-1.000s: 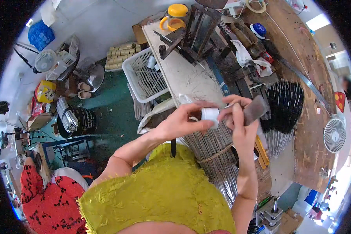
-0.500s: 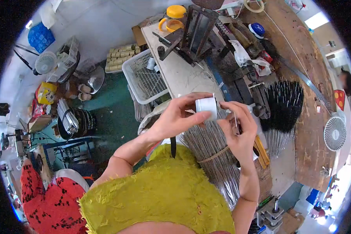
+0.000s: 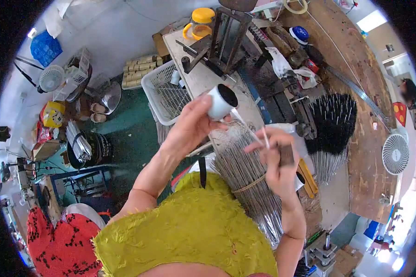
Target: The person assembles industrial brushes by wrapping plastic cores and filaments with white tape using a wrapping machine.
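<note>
We are apparently working a white, dark-ended cylinder (image 3: 218, 105).
Our left hand (image 3: 191, 122) is gripping it; our right hand (image 3: 272, 161), near it, is clasping a flat grey piece (image 3: 286, 156), probably needing steadiness next.

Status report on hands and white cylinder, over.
Left hand gripping white cylinder, dark end exposed. Right hand apart from cylinder, holding flat grayish piece. Tied wire bundle close by.

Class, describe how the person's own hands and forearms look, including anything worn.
The left hand and right hand are gloveless. The left forearm and right forearm show no sleeve, watch or bracelet. The yellow-green garment looks shaggy and frayed. Blur hides finer detail on the right fingers.
</note>
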### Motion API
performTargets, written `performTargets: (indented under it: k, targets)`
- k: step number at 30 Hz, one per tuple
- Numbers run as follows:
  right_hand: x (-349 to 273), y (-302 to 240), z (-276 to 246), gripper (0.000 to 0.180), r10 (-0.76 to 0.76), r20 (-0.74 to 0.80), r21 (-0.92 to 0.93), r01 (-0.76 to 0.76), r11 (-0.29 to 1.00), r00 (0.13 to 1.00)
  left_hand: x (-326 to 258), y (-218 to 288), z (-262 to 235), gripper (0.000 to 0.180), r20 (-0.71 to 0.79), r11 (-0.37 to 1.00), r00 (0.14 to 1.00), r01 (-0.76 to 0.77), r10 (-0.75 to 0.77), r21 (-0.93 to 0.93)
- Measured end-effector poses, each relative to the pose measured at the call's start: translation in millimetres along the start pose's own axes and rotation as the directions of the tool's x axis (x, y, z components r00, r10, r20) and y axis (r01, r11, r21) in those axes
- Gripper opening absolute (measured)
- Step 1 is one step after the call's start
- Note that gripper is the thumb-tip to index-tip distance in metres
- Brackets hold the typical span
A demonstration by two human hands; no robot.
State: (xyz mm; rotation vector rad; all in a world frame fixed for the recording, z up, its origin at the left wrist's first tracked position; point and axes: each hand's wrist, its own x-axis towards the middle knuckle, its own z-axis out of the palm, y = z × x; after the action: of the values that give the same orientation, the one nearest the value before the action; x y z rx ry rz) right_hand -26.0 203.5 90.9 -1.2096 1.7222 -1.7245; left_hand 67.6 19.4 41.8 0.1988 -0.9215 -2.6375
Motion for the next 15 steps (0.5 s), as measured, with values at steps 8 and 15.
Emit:
performTargets:
  k: [8,15]
  targets:
    - [23.7,13.2,-29.1,0.019,-0.257,0.075,-0.722,0.23,0.652,0.964,-15.0,-1.3,27.0,0.048,0.312,0.914,0.935,0.031,-0.169,0.403]
    - [-7.8,-23.7,-18.9,0.018,0.165,0.263,0.141,-0.207,0.968,0.95,3.5,-15.5,11.6,0.047,0.207,0.714,0.978,-0.118,-0.037,0.69]
